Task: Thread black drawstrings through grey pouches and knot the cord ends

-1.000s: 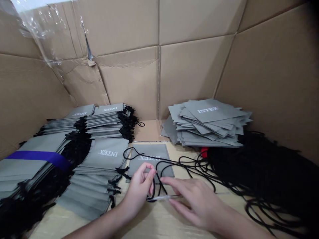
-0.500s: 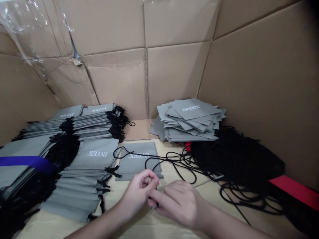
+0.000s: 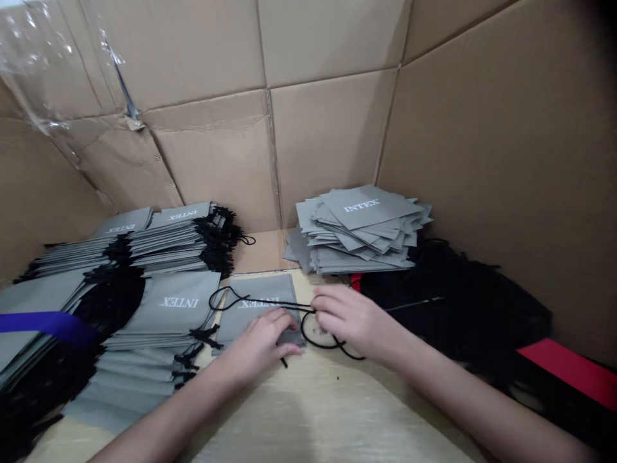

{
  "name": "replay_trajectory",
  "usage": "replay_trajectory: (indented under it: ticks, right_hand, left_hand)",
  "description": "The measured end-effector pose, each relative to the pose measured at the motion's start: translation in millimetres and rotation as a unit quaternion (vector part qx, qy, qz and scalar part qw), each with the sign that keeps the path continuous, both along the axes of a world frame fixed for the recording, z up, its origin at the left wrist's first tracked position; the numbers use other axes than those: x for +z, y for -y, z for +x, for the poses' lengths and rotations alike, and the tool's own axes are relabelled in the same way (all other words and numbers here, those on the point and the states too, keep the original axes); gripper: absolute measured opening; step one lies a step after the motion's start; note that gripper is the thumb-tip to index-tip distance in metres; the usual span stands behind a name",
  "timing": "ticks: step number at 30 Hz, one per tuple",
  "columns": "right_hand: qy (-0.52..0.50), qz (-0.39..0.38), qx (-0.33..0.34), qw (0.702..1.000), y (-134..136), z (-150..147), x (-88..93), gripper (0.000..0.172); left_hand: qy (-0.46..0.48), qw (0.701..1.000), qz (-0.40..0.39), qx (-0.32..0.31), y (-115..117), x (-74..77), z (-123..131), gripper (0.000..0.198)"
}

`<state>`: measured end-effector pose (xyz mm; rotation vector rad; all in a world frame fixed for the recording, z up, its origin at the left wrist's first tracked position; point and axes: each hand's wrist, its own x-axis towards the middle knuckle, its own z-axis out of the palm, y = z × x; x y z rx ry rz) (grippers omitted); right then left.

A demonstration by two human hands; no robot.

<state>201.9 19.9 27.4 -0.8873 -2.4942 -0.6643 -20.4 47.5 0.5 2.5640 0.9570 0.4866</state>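
My left hand rests on the lower right part of a flat grey pouch printed INTEX, thumb and fingers apart. A short black cord end sticks out beneath that hand. Just right of the pouch, my right hand pinches a black cord between thumb and fingers. Part of the cord lies looped across the pouch's top, and more loops hang below the right hand. Behind the right wrist a thin pale rod shows; whether the hand touches it is hidden.
Finished-looking grey pouches with black cord ends are stacked at left, one pile under a purple band. A loose pouch stack stands at back right. Beside it lies a black cord heap with a red strip. Cardboard walls enclose the table.
My hands, close together before, have moved apart. The left has come down onto the pouch and opened; the right has moved up and right to the cord. The view has shifted slightly.
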Motion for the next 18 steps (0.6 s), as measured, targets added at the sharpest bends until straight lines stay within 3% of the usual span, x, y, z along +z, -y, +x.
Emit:
replay_trajectory:
  ticks: [2,6,10,18]
  right_hand:
    - [0.077,-0.046,0.005,0.996,4,-2,-11.3,0.014]
    - [0.147,-0.113,-0.05,0.981,8,-2,-23.7,0.01]
    - [0.116,-0.185,-0.079,0.973,7,-2,-23.2,0.004]
    - [0.044,-0.261,-0.145,0.953,9,-7,-26.4,0.016]
  left_hand:
    - [-0.018,1.0,-0.006,0.014,-4,-1.8,4,0.028]
    - [-0.007,0.999,-0.034,0.017,-11,-1.7,5,0.028]
    - [0.033,0.997,-0.074,0.007,-17,-2.8,4,0.016]
    - [0.081,0.991,-0.106,-0.028,-23,-4.6,-7,0.008]
